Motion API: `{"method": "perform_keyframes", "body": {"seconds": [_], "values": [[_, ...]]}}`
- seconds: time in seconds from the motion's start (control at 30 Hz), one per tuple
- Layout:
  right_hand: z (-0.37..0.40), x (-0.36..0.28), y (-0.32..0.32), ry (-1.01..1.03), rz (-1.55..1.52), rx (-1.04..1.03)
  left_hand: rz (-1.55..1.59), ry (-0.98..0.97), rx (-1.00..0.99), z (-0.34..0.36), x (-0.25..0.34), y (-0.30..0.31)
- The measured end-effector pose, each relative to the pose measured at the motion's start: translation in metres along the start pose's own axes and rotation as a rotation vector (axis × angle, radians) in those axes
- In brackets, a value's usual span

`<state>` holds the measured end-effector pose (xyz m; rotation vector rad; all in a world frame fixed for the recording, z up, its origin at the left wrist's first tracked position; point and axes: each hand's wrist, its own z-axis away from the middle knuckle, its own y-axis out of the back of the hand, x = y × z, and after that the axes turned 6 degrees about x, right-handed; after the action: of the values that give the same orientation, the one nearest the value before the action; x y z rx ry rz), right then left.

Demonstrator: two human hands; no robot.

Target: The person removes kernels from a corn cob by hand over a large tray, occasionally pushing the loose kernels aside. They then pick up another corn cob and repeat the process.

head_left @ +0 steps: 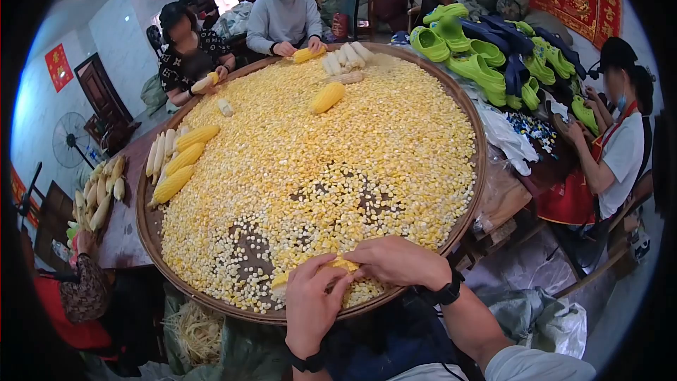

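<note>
A corn cob point(282, 280) with yellow kernels lies between my two hands, low over the near edge of a large round tray point(482, 162). My left hand point(315, 301) is wrapped round its middle, with the cob's left end sticking out past the fingers. My right hand point(398, 262) holds the cob's right end, and its fingers press on the kernels. Loose yellow kernels point(268, 148) are spread over the tray around both hands. Dark bands are on both wrists.
Whole cobs point(185, 159) and stripped cobs point(345, 58) lie on the tray. Two people across it hold cobs. Green clogs point(479, 74) are heaped at the right, beside a seated person. More cobs point(99, 190) lie at the left. A sack point(201, 331) stands below the rim.
</note>
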<state>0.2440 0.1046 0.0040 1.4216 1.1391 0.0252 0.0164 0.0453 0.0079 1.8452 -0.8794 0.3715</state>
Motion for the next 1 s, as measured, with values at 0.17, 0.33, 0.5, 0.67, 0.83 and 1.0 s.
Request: {"method": "perform_keyframes", "body": {"seconds": [0.17, 0.33, 0.5, 0.67, 0.83, 1.0], "values": [[0.0006, 0.0062, -0.0031, 0.034, 0.016, -0.011, -0.026, -0.049, 0.002, -0.0034, 0.0035, -0.0001], [0.0016, -0.0006, -0.0001, 0.015, -0.029, 0.029, -0.034, -0.067, -0.02, -0.0016, -0.0002, -0.0003], [0.0011, 0.0001, -0.0013, 0.017, -0.012, 0.023, -0.015, -0.079, 0.0, -0.0008, -0.0015, -0.0011], [0.0001, -0.0013, -0.0003, 0.01, -0.008, 0.022, -0.04, -0.146, 0.004, -0.0039, 0.0, -0.0011], [0.001, -0.0007, -0.0005, 0.004, -0.017, 0.025, -0.021, -0.13, 0.035, 0.0007, -0.0024, -0.0044], [0.0013, 0.0043, -0.0045, 0.023, -0.027, 0.05, -0.003, -0.071, 0.055, 0.0012, -0.001, -0.0054]]}}
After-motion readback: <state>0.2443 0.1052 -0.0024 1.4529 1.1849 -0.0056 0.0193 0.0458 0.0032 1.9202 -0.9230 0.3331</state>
